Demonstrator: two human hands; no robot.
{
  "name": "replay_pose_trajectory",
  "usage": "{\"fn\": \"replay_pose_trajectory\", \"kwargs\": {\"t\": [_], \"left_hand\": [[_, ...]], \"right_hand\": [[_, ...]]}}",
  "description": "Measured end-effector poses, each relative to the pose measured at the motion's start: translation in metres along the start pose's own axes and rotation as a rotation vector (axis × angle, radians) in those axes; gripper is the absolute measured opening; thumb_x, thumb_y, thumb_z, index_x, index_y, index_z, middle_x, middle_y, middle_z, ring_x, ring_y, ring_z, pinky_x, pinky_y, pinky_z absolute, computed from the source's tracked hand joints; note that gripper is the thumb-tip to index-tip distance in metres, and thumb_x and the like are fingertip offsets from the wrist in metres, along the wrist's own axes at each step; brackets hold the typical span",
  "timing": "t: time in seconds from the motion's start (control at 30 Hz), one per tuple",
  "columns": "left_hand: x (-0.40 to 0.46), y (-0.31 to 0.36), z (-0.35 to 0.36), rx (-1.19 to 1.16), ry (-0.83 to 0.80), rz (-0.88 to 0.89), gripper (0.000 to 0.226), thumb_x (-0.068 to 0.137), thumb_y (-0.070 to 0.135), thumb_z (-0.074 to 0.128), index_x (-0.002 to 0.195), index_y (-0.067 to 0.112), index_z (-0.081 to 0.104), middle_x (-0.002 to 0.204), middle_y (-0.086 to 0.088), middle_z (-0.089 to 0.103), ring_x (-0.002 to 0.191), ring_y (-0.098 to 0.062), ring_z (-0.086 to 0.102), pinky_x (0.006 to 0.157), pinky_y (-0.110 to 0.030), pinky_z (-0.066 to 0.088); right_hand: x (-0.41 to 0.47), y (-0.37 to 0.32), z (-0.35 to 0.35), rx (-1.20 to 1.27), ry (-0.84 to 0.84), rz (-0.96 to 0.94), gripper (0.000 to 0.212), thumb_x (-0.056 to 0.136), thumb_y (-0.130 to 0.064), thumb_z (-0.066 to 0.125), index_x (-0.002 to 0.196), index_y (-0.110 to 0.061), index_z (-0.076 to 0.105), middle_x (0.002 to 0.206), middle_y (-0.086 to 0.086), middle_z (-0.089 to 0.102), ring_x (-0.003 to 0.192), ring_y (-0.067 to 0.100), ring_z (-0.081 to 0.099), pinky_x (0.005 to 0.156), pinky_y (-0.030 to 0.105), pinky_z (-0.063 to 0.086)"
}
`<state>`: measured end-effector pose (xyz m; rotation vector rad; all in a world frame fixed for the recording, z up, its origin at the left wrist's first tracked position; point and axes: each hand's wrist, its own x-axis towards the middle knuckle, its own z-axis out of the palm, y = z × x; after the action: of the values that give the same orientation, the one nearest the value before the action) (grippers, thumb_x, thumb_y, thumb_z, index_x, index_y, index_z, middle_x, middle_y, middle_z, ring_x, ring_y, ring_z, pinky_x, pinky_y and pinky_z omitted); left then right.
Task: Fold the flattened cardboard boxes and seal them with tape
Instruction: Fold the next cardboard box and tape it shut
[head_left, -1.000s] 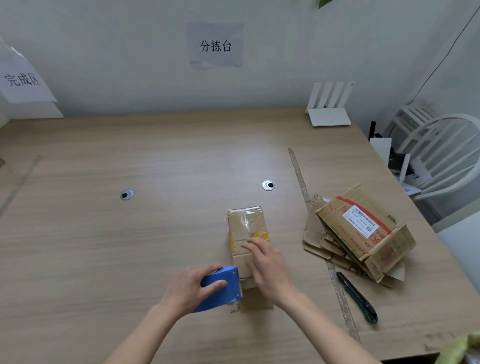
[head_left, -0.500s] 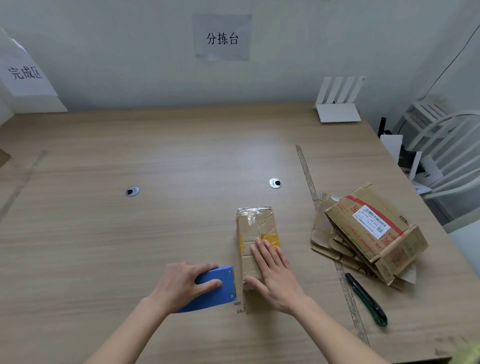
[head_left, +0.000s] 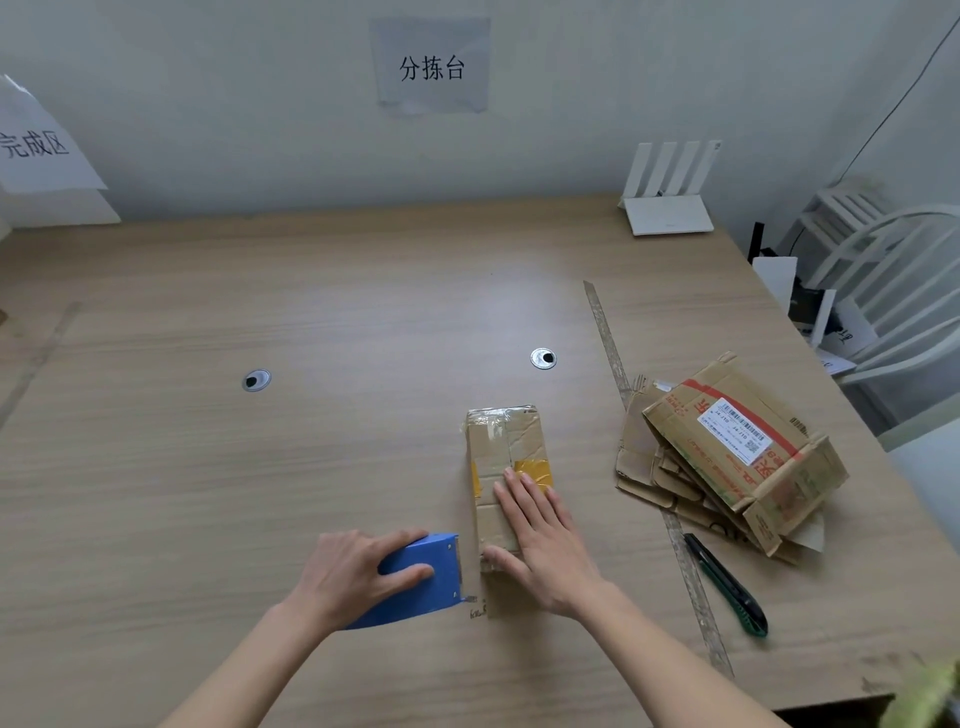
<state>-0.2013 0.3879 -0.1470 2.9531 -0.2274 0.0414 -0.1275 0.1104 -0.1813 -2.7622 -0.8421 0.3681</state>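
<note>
On the wooden worktop (head_left: 260, 493) we see a white router (head_left: 667, 208) with upright antennas at the far right corner, two round metal grommets (head_left: 543, 358) set in the middle, and a long strip of worn tape (head_left: 649, 467) running from far to near along the right side. A pile of flattened cardboard boxes (head_left: 727, 462), the top one bearing a white shipping label, lies across that strip near the right edge, and a green utility knife (head_left: 727, 587) rests just nearside of the pile. A white chair (head_left: 904, 291) stands beyond the right edge, and paper signs (head_left: 431, 65) hang on the wall. Nothing stands between our hands and the small cardboard box (head_left: 506, 457), which lies near the middle of the near edge, lengthwise away from us. Our right hand (head_left: 540, 540) lies flat on its near half, fingers (head_left: 519, 493) straight and slightly spread, pressing the top down. Our left hand (head_left: 353, 571) grips the blue tape dispenser (head_left: 421, 582), fingers curled over it, its toothed end just beside the box's near left corner. The box is brown, creased, with clear tape wrinkled over its far end and yellow tape patches across the middle.
</note>
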Motion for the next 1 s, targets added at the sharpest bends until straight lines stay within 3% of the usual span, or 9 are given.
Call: {"fn": "replay_pose_trajectory", "kwargs": {"t": [0.13,0.3,0.53,0.7,0.8,0.9,1.0], "left_hand": [[0.008,0.004,-0.014,-0.024,-0.027,0.003,0.043,0.081,0.077,0.045,0.108,0.051,0.067,0.057,0.022,0.062,0.041,-0.004,0.049,0.041,-0.011,0.016],[0.0,-0.002,-0.01,-0.038,0.026,0.011,0.048,0.082,0.081,0.04,0.111,0.052,0.065,0.059,0.02,0.064,0.044,-0.006,0.051,0.041,-0.016,0.025],[0.008,-0.001,-0.012,0.054,-0.129,0.008,0.043,0.076,0.077,0.045,0.098,0.051,0.071,0.047,0.018,0.057,0.035,-0.003,0.045,0.04,-0.012,0.006],[0.018,0.022,0.013,0.1,-0.194,-0.026,0.046,0.075,0.074,0.041,0.085,0.043,0.073,0.037,0.005,0.047,0.029,-0.015,0.045,0.042,-0.017,0.005],[0.031,0.044,0.011,0.157,-0.22,-0.04,0.048,0.079,0.07,0.039,0.08,0.035,0.072,0.037,0.001,0.047,0.029,-0.016,0.045,0.043,-0.017,0.002],[0.034,0.051,0.007,0.385,-0.15,-0.019,0.045,0.089,0.067,0.041,0.093,0.03,0.067,0.058,0.0,0.063,0.049,-0.02,0.061,0.043,-0.024,0.009],[0.042,0.054,0.003,0.404,-0.226,-0.059,0.037,0.098,0.051,0.042,0.099,0.023,0.065,0.087,-0.003,0.071,0.078,-0.028,0.068,0.053,-0.029,0.028]], "right_hand": [[0.001,0.0,-0.001,0.0,-0.007,0.002,0.082,0.099,-0.073,0.024,0.161,-0.03,-0.011,0.164,-0.013,-0.027,0.149,0.005,-0.03,0.12,0.032,-0.021],[-0.001,0.0,-0.002,-0.012,-0.035,0.001,0.083,0.099,-0.074,0.022,0.159,-0.031,-0.015,0.162,-0.014,-0.032,0.148,0.006,-0.033,0.122,0.035,-0.018],[0.002,0.001,-0.001,-0.011,-0.042,0.004,0.084,0.098,-0.074,0.021,0.16,-0.031,-0.015,0.163,-0.013,-0.029,0.148,0.006,-0.032,0.122,0.035,-0.017],[0.0,-0.003,0.0,0.0,-0.032,0.014,0.088,0.09,-0.079,0.007,0.16,-0.031,-0.013,0.163,-0.014,-0.029,0.148,0.005,-0.032,0.122,0.035,-0.017],[0.001,-0.001,0.0,-0.013,-0.025,0.029,0.085,0.094,-0.077,0.012,0.16,-0.03,-0.014,0.163,-0.014,-0.03,0.148,0.005,-0.031,0.122,0.035,-0.017],[0.003,-0.002,0.0,-0.021,-0.029,0.041,0.082,0.099,-0.073,0.019,0.16,-0.029,-0.016,0.162,-0.013,-0.031,0.149,0.007,-0.03,0.122,0.035,-0.017],[0.002,-0.006,-0.001,-0.025,-0.019,0.041,0.083,0.099,-0.072,0.02,0.16,-0.028,-0.014,0.163,-0.012,-0.03,0.149,0.007,-0.03,0.122,0.036,-0.016]]}}
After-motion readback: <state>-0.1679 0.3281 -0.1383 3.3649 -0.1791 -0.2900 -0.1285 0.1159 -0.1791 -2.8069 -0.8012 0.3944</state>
